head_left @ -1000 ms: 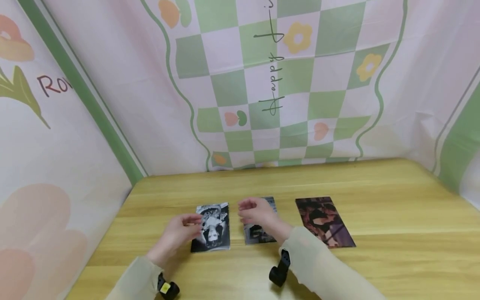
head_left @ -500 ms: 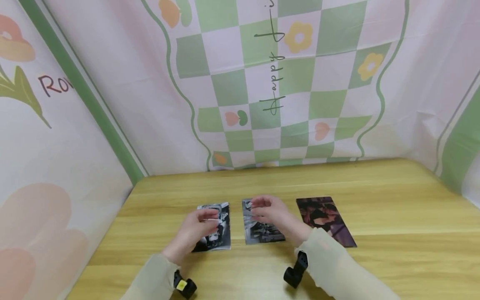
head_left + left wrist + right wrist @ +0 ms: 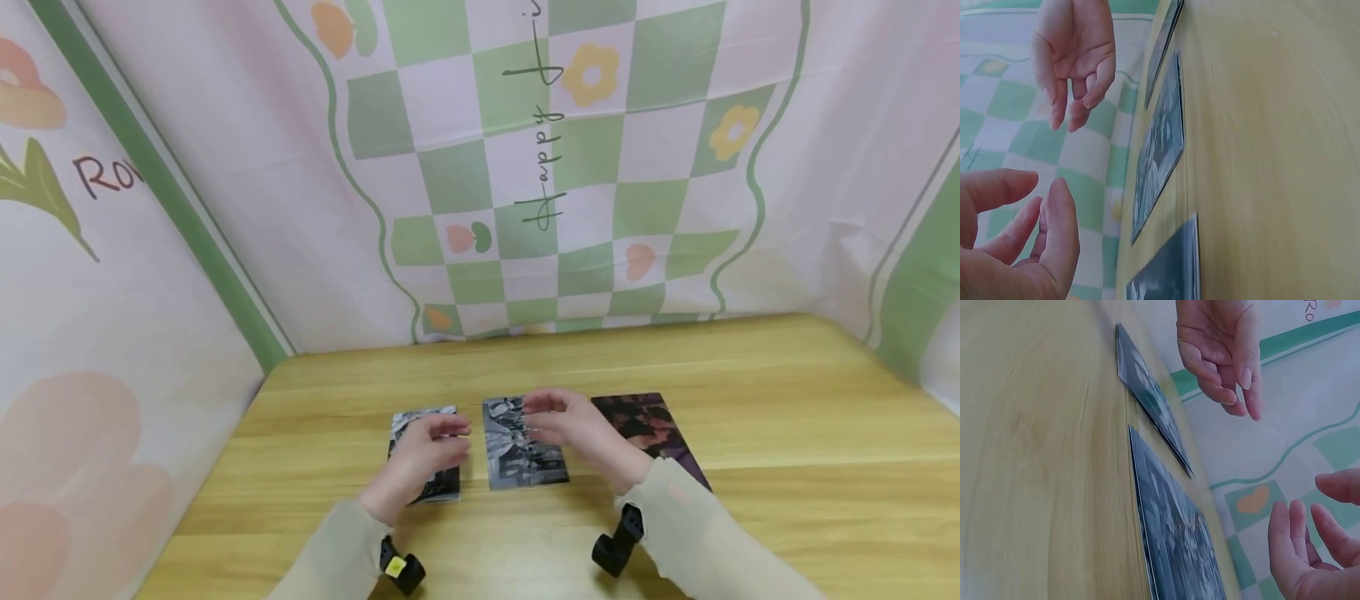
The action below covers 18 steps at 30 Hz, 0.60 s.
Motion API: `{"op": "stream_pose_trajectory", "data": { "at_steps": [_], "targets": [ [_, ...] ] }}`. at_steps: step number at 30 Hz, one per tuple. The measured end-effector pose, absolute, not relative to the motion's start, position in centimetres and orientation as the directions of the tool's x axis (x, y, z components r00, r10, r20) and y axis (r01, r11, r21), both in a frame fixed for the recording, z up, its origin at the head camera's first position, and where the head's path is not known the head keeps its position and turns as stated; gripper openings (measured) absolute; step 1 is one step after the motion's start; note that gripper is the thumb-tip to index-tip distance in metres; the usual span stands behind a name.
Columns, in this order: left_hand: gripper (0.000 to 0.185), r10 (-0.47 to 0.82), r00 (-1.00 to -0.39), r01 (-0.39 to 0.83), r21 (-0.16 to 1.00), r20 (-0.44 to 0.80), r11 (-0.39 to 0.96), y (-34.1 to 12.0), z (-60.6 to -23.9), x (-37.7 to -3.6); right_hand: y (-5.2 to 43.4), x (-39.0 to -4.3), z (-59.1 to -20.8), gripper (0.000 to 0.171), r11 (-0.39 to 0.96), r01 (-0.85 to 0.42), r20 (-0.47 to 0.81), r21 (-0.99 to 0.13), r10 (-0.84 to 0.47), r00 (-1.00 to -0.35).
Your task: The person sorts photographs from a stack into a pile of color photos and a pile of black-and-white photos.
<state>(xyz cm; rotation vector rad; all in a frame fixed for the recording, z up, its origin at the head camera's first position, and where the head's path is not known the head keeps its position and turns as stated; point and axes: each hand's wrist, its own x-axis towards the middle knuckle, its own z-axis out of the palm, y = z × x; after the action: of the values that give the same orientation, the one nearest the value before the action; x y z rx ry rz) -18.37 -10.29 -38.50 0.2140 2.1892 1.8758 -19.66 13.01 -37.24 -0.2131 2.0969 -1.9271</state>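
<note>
Head view: I note three photos lying flat in a row on the wooden table [image 3: 750, 417]. I take the middle photo [image 3: 517, 454] as my landmark. The left photo [image 3: 427, 417] lies just beside it on one side, the dark photo [image 3: 660, 429] just beside it on the other. Over the last second both hands have shifted toward the dark-photo side. The left hand [image 3: 427, 458], earlier at the outer edge of the left photo, now sits over that photo and covers much of it, with its fingertips near the gap before the middle photo. The right hand [image 3: 581, 429], earlier over the middle photo, now hovers at that photo's edge nearest the dark photo, so most of the middle photo is uncovered. The photos themselves have not moved.

Left wrist view: I see the left hand [image 3: 1016, 244] raised off the table, fingers loosely bent and apart, holding nothing. The right hand [image 3: 1075, 56] hangs opposite, also relaxed and empty. The middle photo [image 3: 1160, 150] lies flat below them, untouched.

Right wrist view: the right hand [image 3: 1310, 550] shows spread, gently curved fingers with no contact. The left hand [image 3: 1222, 353] hangs above the left photo [image 3: 1147, 394], clear of it. The middle photo [image 3: 1172, 531] rests flat on the table.

Assessment: I judge the hands are travelling between photos rather than gripping one; nothing is lifted yet, and the middle photo is the one best exposed between them.
</note>
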Motion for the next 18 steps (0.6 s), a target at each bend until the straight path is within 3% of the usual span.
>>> {"op": "stream_pose_trajectory", "data": {
  "at_steps": [18],
  "targets": [
    [0.04,0.319,-0.935,-0.101,0.979,-0.154,0.176,-8.0,-39.1,-18.4,15.9,-19.5,-38.6,0.044,0.153,0.094,-0.136,-0.984,-0.297,-0.945]
  ]
}}
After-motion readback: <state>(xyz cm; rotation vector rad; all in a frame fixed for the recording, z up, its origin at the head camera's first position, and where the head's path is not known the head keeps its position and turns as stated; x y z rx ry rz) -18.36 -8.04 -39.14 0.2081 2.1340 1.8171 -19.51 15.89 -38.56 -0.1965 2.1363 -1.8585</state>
